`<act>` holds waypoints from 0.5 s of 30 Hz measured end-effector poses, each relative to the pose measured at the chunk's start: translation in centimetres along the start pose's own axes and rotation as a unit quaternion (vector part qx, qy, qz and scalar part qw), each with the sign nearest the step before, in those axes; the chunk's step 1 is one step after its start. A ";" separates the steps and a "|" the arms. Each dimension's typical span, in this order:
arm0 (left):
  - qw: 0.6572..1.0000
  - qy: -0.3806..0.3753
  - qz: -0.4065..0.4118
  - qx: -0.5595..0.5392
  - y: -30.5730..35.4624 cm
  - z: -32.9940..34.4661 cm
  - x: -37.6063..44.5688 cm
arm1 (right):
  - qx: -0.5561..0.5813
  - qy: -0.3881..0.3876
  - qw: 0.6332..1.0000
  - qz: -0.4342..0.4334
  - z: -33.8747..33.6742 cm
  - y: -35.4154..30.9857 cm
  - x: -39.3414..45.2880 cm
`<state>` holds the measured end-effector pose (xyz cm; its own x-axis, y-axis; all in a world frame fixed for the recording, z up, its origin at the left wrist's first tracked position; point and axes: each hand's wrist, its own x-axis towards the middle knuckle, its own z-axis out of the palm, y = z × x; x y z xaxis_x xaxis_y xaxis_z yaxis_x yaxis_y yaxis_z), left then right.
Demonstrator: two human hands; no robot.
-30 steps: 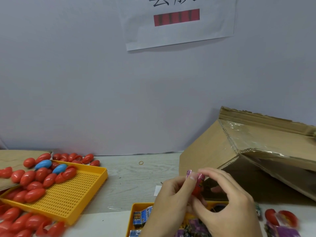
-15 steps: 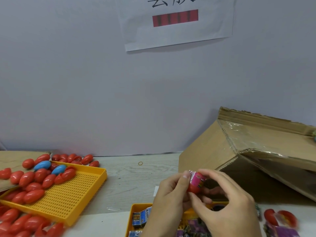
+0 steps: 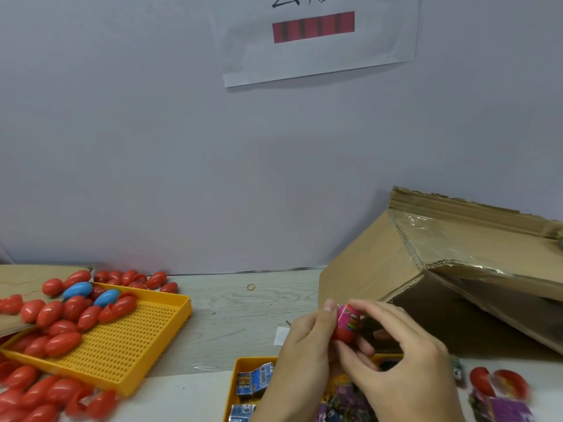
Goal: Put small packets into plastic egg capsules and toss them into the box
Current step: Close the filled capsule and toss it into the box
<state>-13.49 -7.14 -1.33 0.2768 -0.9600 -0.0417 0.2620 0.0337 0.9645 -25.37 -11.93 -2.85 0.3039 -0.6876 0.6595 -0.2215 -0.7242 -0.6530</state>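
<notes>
Centrally, low in the head view, both hands meet over the desk (image 3: 243, 312); the left hand (image 3: 304, 354) pinches a red egg capsule (image 3: 342, 335) with thumb and curled fingers, and the right hand (image 3: 408, 370) pinches the pink packet (image 3: 350, 318) sticking out of its top; each grip is closed on its thing. Just behind them stands the cardboard box (image 3: 380, 260), tipped with its opening toward the hands; below the hands a yellow tray (image 3: 240, 363) holds more small packets (image 3: 254, 382); at the left a perforated yellow tray (image 3: 146, 339) carries red and blue capsules (image 3: 61, 318), with others spilled beside it.
</notes>
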 end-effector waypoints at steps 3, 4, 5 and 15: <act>1.000 -0.003 -0.006 -0.019 0.0 0.0 0.0 | 0.012 -0.003 1.000 0.003 0.1 0.0 -0.2; 1.000 -0.001 -0.009 -0.024 0.0 0.0 0.0 | 0.017 -0.004 1.000 0.005 0.1 0.1 -0.2; 1.000 0.002 -0.013 -0.028 0.1 0.0 0.0 | 0.021 -0.006 1.000 0.007 0.1 0.2 -0.2; 0.998 -0.044 -0.042 0.027 0.5 -0.6 -0.5 | 0.040 -0.023 0.999 0.017 0.0 0.2 -0.1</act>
<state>-12.92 -6.44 -0.94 0.1724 -0.9798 -0.1017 0.2295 -0.0604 0.9714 -25.44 -12.00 -3.02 0.3392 -0.7077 0.6198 -0.1576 -0.6923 -0.7042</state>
